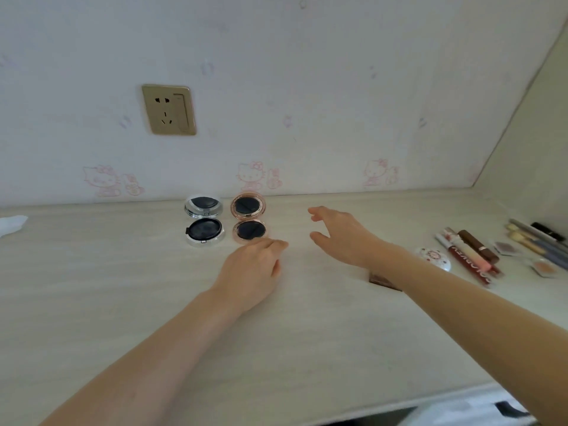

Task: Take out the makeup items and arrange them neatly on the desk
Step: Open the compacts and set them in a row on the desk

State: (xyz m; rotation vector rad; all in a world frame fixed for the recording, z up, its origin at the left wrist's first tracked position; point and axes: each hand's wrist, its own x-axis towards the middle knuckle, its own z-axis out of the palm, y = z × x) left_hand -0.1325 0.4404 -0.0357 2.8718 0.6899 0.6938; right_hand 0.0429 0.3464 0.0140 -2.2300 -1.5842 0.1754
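Left hand [252, 265]: palm down on the desk [153, 272], fingers loosely curled and close together, holding nothing; the fingertips reach the front edge of the rose-gold compact [249, 217], though contact cannot be confirmed, and the hand covers part of that rim.

Right hand [341, 235]: raised just above the desk, thumb and fingers spread apart in an open curve, nothing between them.

Rose-gold compact: open, lid propped back near the wall, dark round pad in the base.

Silver compact [204, 219]: open, just beside the rose-gold one on its left, apart from both hands.

Brown item [384, 281]: flat, mostly hidden under the right forearm; kind not discernible.

White round case [435, 256]: patterned lid, beside the right wrist, partly hidden by the forearm.

Lip gloss tubes [470, 256]: several lying side by side at the right of the desk; the lettering is unreadable.

Small sachets [504, 248]: two, blurred.

Pencils and brushes [534, 238]: a bundle at the far right, cut off by the frame edge.

White scrap [10, 224]: at the left edge, cut off.

Wall socket [169, 109]: gold, above the compacts.
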